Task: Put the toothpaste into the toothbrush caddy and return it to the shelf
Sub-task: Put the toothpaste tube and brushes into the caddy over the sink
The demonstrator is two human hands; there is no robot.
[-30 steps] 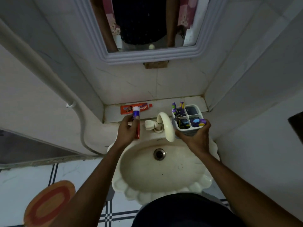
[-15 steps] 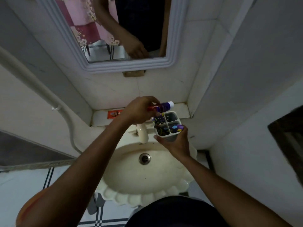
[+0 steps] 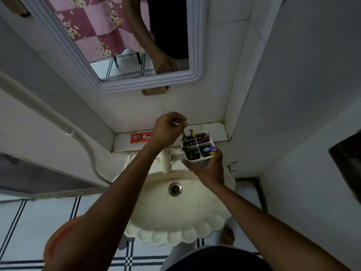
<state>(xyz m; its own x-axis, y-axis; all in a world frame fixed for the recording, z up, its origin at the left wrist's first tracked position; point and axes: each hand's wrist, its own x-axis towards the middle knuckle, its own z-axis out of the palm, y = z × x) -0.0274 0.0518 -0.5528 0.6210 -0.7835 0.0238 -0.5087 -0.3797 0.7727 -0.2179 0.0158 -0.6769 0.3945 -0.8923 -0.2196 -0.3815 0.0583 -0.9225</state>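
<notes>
The right hand (image 3: 208,169) grips the white four-compartment plastic toothbrush caddy (image 3: 197,147) from below, above the cream scalloped sink (image 3: 175,212). The red toothpaste tube (image 3: 203,137) stands in its far right compartment. The left hand (image 3: 168,128) hovers loosely curled, empty, over the caddy. A red toothpaste box (image 3: 141,137) lies on the tiled shelf (image 3: 214,130).

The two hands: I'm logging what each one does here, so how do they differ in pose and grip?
The left hand is raised above the caddy, fingers curled, with no plain grip on anything; the right hand sits lower, its grip under and around the caddy. The left is near the shelf; the right is over the sink. Both are bare.
</notes>
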